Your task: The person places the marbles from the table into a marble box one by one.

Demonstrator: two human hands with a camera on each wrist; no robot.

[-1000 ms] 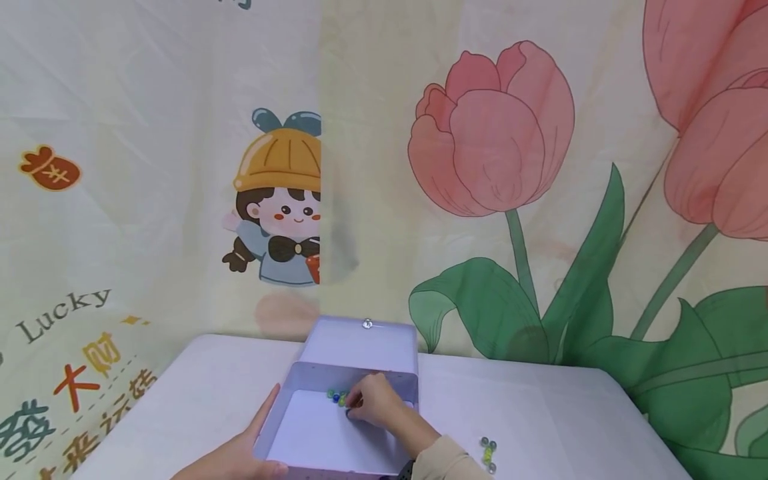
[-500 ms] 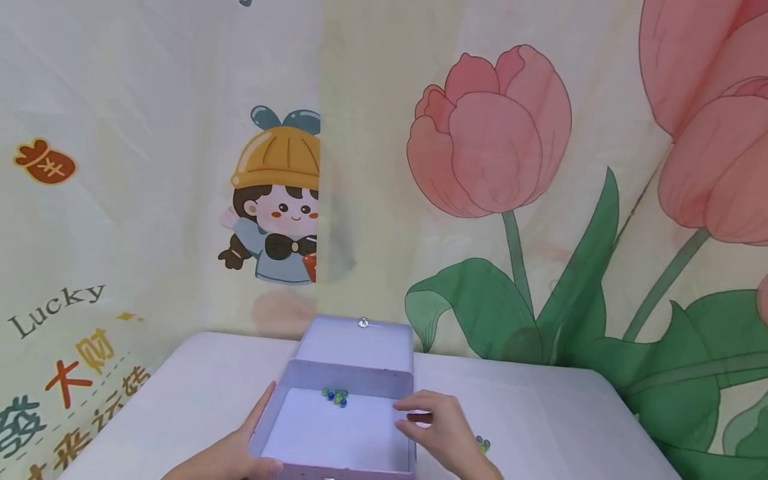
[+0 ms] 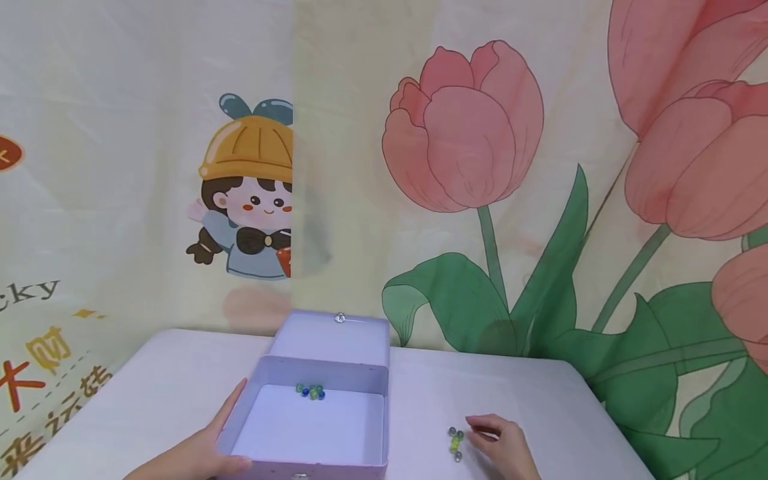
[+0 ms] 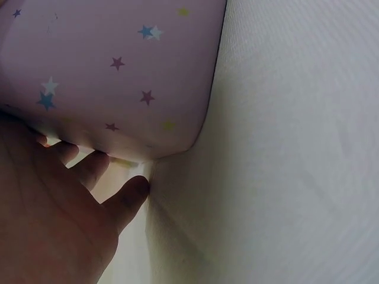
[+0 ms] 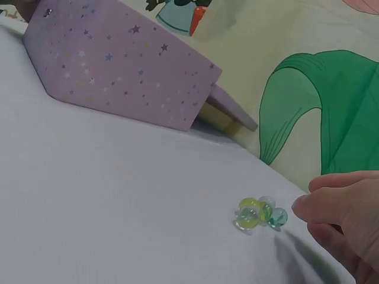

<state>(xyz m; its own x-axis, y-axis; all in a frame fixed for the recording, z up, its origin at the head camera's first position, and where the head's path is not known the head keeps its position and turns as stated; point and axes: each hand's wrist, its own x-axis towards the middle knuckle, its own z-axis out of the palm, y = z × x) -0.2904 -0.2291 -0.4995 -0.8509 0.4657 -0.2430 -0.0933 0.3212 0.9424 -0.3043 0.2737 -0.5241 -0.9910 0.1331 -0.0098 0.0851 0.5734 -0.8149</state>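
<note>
In the head view, my left hand rests on the left side of a lilac box, its thumb at the front corner. The left wrist view shows its straight fingers against the star-patterned side of the box. The box's lid is tipped back, and green and blue glass marbles lie at the back of its white floor. My right hand is beside several loose marbles on the table, thumb and fingers apart. The right wrist view puts its fingertips right beside these marbles.
A white cloth covers the table. Behind it hangs a printed backdrop with tulips and a cartoon child. The lid carries a metal clasp at its top edge.
My right hand has left the inside of the box and moved right to the loose marbles on the table. A blue marble stays in the box. The left hand keeps its place; the view shifts right.
</note>
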